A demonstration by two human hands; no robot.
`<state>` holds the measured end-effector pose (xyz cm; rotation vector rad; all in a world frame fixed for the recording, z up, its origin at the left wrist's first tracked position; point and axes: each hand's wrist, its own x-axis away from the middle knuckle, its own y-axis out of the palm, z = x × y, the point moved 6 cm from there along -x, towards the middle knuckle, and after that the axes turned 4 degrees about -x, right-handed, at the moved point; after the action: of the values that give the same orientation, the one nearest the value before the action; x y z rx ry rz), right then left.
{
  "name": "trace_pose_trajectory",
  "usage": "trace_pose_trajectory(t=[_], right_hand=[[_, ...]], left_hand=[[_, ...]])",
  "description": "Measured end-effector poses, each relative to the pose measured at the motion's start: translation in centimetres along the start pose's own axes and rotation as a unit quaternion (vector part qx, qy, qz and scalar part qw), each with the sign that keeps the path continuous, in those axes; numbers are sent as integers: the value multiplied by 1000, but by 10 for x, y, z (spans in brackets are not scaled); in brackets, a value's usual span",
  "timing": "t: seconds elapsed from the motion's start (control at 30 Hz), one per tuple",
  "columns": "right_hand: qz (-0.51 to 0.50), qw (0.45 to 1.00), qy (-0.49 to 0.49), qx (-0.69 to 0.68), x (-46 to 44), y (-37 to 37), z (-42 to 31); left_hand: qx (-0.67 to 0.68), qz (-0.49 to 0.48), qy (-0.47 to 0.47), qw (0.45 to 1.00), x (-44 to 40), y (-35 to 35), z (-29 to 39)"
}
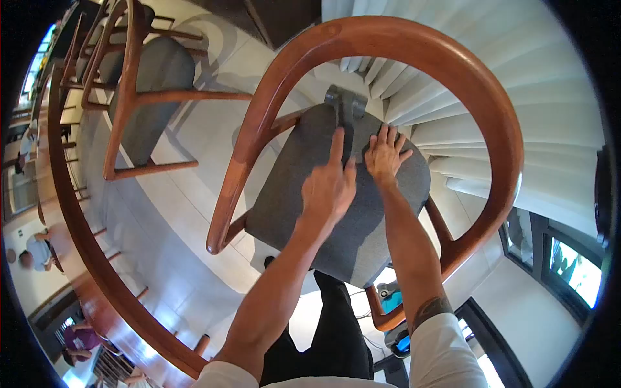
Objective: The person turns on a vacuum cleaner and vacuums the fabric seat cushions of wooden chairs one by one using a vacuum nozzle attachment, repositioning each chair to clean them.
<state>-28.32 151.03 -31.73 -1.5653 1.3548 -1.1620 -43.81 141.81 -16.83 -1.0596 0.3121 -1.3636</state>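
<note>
A chair with a grey padded seat (291, 184) and a curved wooden backrest rail (388, 29) stands in front of me. My left hand (328, 187) is closed around the dark handle of an upholstery cleaning nozzle (347, 107), its index finger stretched along the handle. The wide nozzle head rests at the far edge of the seat. Beside it, my right hand (386, 154) lies on the seat fabric with its fingers spread. A darker patch covers part of the seat, with a lighter grey area near its front corner.
More grey-seated wooden chairs (155, 97) stand at the left along a long wooden table (71, 213). White curtains (453, 129) hang at the right. Beneath the chair are a teal-and-black device (391, 297) and cords. Other people (40, 251) are far off at left.
</note>
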Motion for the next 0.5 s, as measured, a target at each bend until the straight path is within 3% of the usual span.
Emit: trace_pose_trajectory(t=[0.07, 0.13, 0.17, 0.23, 0.27, 0.3, 0.33, 0.37, 0.5], right_hand=[[30, 999, -6, 32, -5, 7, -4], [-34, 990, 14, 139, -2, -7, -3], [-48, 982, 28, 181, -1, -5, 8], [-79, 981, -4, 177, -6, 5, 15], [-94, 980, -20, 174, -10, 11, 21], [50, 966, -168, 188, -35, 80, 97], [-141, 942, -78, 295, -35, 46, 61], [-116, 968, 98, 199, -14, 10, 37], [-116, 977, 51, 172, -19, 6, 54]], left_hand=[[12, 12, 2, 1000, 10, 1, -1], [45, 20, 5, 999, 52, 0, -5], [-34, -37, -16, 999, 87, 6, -12], [-70, 64, 45, 994, 150, 57, -43], [-18, -25, 12, 999, 149, 48, -35], [27, -110, -29, 993, 148, 40, -29], [49, -52, -21, 997, 129, 42, -22], [43, -26, -21, 999, 104, 18, -12], [41, 117, -20, 992, 26, 32, -15]])
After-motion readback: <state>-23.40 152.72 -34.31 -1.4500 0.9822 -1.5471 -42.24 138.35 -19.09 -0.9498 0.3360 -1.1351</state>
